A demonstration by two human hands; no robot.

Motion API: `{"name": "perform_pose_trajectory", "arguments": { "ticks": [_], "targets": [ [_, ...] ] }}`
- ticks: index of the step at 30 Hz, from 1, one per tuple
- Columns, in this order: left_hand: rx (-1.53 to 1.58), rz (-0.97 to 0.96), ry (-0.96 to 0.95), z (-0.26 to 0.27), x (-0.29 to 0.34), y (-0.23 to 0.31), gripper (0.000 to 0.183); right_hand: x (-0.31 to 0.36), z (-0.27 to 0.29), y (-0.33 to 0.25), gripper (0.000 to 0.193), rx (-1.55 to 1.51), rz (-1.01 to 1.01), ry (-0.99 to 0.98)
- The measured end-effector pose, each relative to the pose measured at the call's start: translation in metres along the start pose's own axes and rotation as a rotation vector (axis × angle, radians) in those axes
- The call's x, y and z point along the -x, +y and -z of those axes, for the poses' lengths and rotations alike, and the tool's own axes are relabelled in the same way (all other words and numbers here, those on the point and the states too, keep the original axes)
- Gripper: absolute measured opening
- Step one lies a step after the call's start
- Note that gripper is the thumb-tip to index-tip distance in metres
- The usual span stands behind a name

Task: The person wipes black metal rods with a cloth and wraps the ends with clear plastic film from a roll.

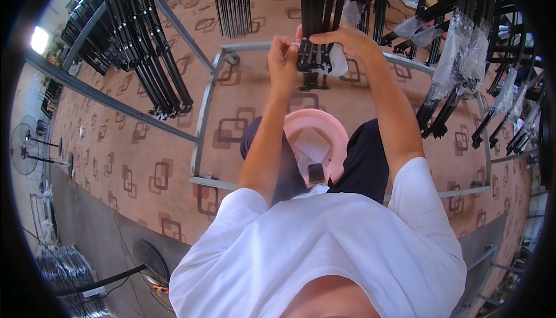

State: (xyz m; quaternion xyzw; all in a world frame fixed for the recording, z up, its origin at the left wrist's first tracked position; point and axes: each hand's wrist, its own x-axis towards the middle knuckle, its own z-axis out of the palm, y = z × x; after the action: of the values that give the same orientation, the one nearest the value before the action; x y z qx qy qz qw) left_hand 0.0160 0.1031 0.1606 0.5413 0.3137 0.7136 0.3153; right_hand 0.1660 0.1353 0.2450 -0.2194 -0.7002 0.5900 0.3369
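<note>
In front of me hangs a bundle of black metal rods (317,5), their lower ends fitted with small shiny studs. Behind and around those ends shows a thin white wrapping sheet (338,61). My right hand (351,40) grips the bundle from the right, its thumb laid across the front of the rods. On the left side, my left hand (282,59) is closed, fingertips pinched at what looks like the sheet's edge beside the rod ends. Between my knees stands a pink basin (335,122) holding white sheets (313,143).
A metal frame (200,124) lies around me on the patterned carpet. More black rod bundles hang at left (147,52); at right, some ends are wrapped in clear plastic (454,52). A dark phone-like object (316,172) is by the basin's near side. A fan (26,144) stands far left.
</note>
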Motion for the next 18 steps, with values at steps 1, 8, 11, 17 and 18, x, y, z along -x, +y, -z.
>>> {"name": "perform_pose_trajectory", "arguments": {
  "ticks": [1,8,11,17,18],
  "targets": [
    [0.003,0.003,0.021,-0.002,0.003,0.002,0.003,0.001,-0.002,-0.005,0.024,0.020,0.016,-0.026],
    [0.080,0.109,-0.107,0.009,0.004,0.012,0.007,0.003,-0.014,-0.013,0.025,0.193,0.022,-0.007],
    [0.146,0.172,-0.151,0.015,-0.007,0.014,0.008,0.001,-0.014,-0.020,0.024,0.224,-0.043,-0.027],
    [-0.310,-0.094,-0.066,0.009,-0.013,0.032,0.004,-0.005,-0.005,-0.021,0.019,0.328,0.015,-0.135],
    [-0.414,-0.162,-0.051,0.007,-0.012,0.035,0.003,-0.006,-0.005,-0.019,0.019,0.312,0.019,-0.136]
  ]
}}
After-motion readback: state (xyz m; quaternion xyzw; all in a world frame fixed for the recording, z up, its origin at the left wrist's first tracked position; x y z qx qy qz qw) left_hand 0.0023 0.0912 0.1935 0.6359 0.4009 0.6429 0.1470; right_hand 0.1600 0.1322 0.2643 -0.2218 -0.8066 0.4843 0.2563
